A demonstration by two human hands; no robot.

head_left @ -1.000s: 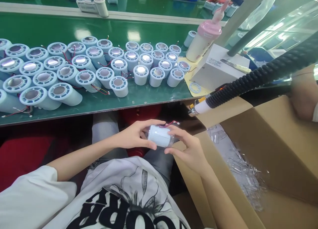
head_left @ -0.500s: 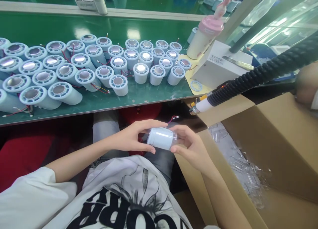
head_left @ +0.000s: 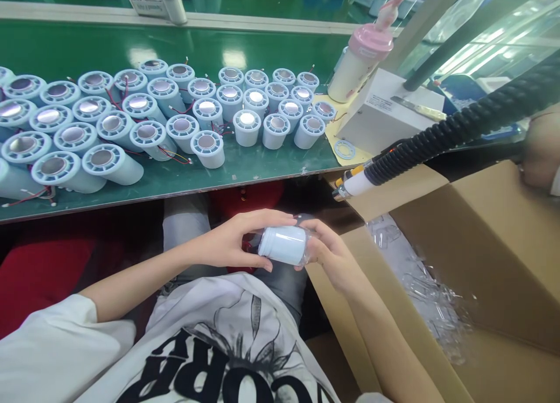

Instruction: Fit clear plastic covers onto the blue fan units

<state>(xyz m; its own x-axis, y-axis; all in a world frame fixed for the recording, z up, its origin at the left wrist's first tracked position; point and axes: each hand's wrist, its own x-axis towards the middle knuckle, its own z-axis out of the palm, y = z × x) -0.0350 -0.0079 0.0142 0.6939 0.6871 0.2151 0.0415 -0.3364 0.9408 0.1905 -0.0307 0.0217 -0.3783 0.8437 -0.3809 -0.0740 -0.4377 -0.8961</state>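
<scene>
Above my lap, a light-blue plastic cylinder (head_left: 284,245) lies sideways between both hands, with clear plastic around it. My left hand (head_left: 245,239) grips its left end, thumb below and fingers over the top. Curled round the right end is my right hand (head_left: 330,254), its fingers pressed on the clear plastic (head_left: 307,248). Some fingertips are hidden behind the cylinder. Beyond my hands, several similar light-blue cylinders (head_left: 207,148) stand or lean in rows on the green table (head_left: 196,184), many with thin coloured wires.
To my right, an open cardboard box (head_left: 490,234) holds clear plastic pieces (head_left: 437,309). A black ribbed hose (head_left: 420,146) with a metal-tipped tool hangs over it. A pink-lidded bottle (head_left: 361,62) and a white device (head_left: 389,108) stand at the table's right end.
My right hand has shifted slightly left and its fingers have curled further over the cylinder's right end. The red wire that stuck up behind the cylinder no longer shows. My left hand stays nearly still.
</scene>
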